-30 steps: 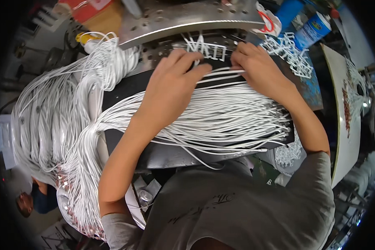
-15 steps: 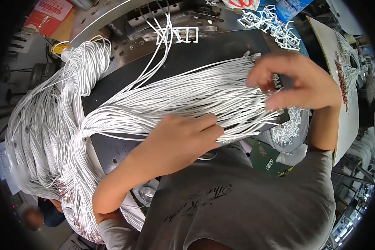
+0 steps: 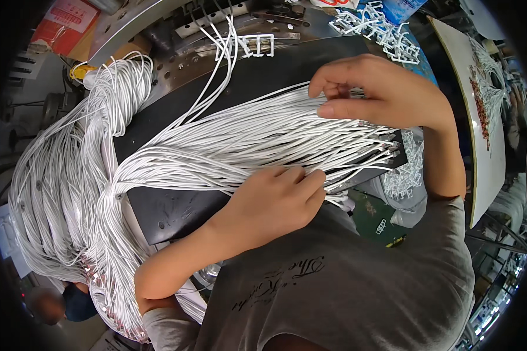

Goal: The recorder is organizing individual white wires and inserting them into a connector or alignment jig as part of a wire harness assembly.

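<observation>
Left hand (image 3: 284, 199), at the near edge of the black worktop (image 3: 287, 61): fingers curled; can't tell if they grip a strand. White cables (image 3: 234, 128) fan across the worktop's middle. Best handling, I judge: light fingertips, strands parallel, no tugging. Right hand (image 3: 383, 93), over the worktop's right part: half open, hiding some cables. Few strands beyond its far edge leave view.

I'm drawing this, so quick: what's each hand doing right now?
Left hand: curled at the white cables; can't tell if it's gripping any.
Right hand: open, over the cables, holding nothing visible.
</observation>
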Demonstrator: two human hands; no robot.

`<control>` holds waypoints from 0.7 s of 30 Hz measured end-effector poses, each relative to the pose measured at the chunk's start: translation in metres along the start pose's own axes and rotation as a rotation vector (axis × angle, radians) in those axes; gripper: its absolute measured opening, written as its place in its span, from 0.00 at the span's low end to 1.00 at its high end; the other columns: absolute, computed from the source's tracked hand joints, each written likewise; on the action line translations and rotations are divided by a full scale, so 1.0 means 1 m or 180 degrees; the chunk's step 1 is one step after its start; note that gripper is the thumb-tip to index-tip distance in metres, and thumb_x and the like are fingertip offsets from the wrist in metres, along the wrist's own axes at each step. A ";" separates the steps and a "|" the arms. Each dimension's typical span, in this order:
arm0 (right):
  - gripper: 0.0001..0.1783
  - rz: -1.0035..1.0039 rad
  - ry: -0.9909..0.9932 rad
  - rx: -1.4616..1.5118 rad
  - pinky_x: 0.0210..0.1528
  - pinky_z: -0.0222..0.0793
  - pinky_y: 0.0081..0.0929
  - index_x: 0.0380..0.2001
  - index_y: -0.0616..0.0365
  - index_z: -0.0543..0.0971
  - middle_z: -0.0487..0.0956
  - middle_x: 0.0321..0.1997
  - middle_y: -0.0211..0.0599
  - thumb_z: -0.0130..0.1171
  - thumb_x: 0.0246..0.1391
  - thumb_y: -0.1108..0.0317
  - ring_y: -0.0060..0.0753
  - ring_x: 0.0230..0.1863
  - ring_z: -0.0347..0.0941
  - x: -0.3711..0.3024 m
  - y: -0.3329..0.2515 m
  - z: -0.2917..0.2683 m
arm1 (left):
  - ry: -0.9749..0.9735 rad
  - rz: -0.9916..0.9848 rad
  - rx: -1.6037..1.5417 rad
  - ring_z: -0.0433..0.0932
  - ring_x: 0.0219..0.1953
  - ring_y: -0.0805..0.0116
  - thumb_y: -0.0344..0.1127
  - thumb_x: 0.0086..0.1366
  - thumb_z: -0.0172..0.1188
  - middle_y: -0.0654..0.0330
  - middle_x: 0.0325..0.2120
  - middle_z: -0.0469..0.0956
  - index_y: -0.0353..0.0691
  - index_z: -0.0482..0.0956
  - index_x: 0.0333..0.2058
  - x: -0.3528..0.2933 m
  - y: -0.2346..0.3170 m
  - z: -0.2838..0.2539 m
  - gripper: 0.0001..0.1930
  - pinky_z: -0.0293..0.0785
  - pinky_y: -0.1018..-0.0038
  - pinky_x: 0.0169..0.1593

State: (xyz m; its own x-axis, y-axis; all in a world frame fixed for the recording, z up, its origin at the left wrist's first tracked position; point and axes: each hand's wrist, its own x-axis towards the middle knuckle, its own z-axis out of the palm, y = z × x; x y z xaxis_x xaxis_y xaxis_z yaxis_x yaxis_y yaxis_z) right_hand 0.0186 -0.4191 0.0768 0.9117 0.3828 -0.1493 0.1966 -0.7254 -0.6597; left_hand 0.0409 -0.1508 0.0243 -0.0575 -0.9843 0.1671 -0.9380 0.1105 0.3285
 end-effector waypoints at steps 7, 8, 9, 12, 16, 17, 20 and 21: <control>0.15 -0.0052 0.0043 -0.0035 0.34 0.70 0.29 0.45 0.65 0.79 0.78 0.29 0.37 0.65 0.64 0.63 0.30 0.30 0.74 0.007 -0.001 -0.004 | 0.0479 -0.0031 -0.0127 0.77 0.37 0.64 0.30 0.59 0.63 0.60 0.36 0.75 0.37 0.78 0.38 -0.003 -0.001 -0.019 0.09 0.74 0.69 0.40; 0.15 -0.0123 0.0077 0.0005 0.34 0.70 0.29 0.45 0.65 0.79 0.78 0.28 0.37 0.65 0.64 0.63 0.30 0.30 0.74 0.007 -0.002 -0.005 | 0.0496 -0.0092 -0.0061 0.77 0.37 0.64 0.30 0.59 0.63 0.60 0.36 0.75 0.37 0.78 0.38 -0.007 -0.002 -0.024 0.09 0.74 0.69 0.40; 0.15 -0.0246 0.0085 -0.0046 0.34 0.70 0.29 0.45 0.65 0.79 0.78 0.28 0.37 0.65 0.64 0.63 0.30 0.30 0.74 0.011 -0.002 -0.008 | 0.0975 -0.0206 -0.0515 0.76 0.35 0.65 0.28 0.61 0.61 0.61 0.34 0.75 0.37 0.77 0.39 -0.011 -0.006 -0.033 0.07 0.74 0.70 0.39; 0.15 -0.0018 -0.0008 0.0375 0.34 0.70 0.30 0.44 0.65 0.79 0.77 0.27 0.38 0.65 0.63 0.63 0.30 0.29 0.73 0.015 0.002 -0.008 | 0.2931 -0.1025 -0.1283 0.73 0.33 0.69 0.25 0.70 0.52 0.61 0.31 0.75 0.37 0.74 0.40 -0.038 -0.018 -0.053 0.03 0.73 0.71 0.37; 0.15 0.0155 0.0003 0.0202 0.34 0.70 0.32 0.44 0.66 0.79 0.78 0.29 0.40 0.65 0.62 0.65 0.34 0.29 0.73 0.017 -0.001 -0.011 | 0.5632 -0.1336 -0.1519 0.73 0.34 0.69 0.30 0.79 0.46 0.60 0.30 0.74 0.33 0.71 0.38 -0.125 -0.096 -0.133 0.09 0.75 0.69 0.46; 0.15 0.0068 -0.0028 0.0198 0.34 0.70 0.32 0.44 0.66 0.79 0.78 0.29 0.40 0.65 0.62 0.65 0.34 0.29 0.73 0.018 -0.002 -0.009 | 0.6182 -0.1445 -0.1926 0.72 0.33 0.69 0.30 0.79 0.47 0.60 0.30 0.74 0.33 0.72 0.38 -0.162 -0.116 -0.147 0.09 0.75 0.69 0.46; 0.14 -0.0270 0.0201 -0.0163 0.35 0.70 0.34 0.43 0.66 0.78 0.77 0.30 0.42 0.66 0.60 0.67 0.39 0.30 0.74 0.023 -0.007 -0.004 | 0.5706 -0.2319 -0.4474 0.72 0.33 0.69 0.29 0.78 0.50 0.61 0.29 0.73 0.32 0.74 0.40 -0.324 -0.171 -0.126 0.07 0.76 0.69 0.46; 0.14 -0.0337 0.0178 -0.0166 0.35 0.70 0.34 0.43 0.66 0.78 0.77 0.30 0.42 0.66 0.60 0.67 0.39 0.30 0.74 0.024 -0.006 -0.003 | 0.4793 -0.1818 -0.5693 0.72 0.32 0.69 0.29 0.77 0.51 0.61 0.29 0.72 0.32 0.75 0.40 -0.329 -0.172 -0.118 0.07 0.77 0.69 0.46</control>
State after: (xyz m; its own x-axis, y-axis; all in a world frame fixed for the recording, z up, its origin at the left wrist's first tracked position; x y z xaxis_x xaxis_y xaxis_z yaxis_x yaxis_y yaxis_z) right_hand 0.0408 -0.4077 0.0792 0.9032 0.4275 -0.0385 0.3101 -0.7118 -0.6302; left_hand 0.2612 0.1707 0.0224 0.9346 -0.3083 -0.1773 0.3526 0.7382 0.5751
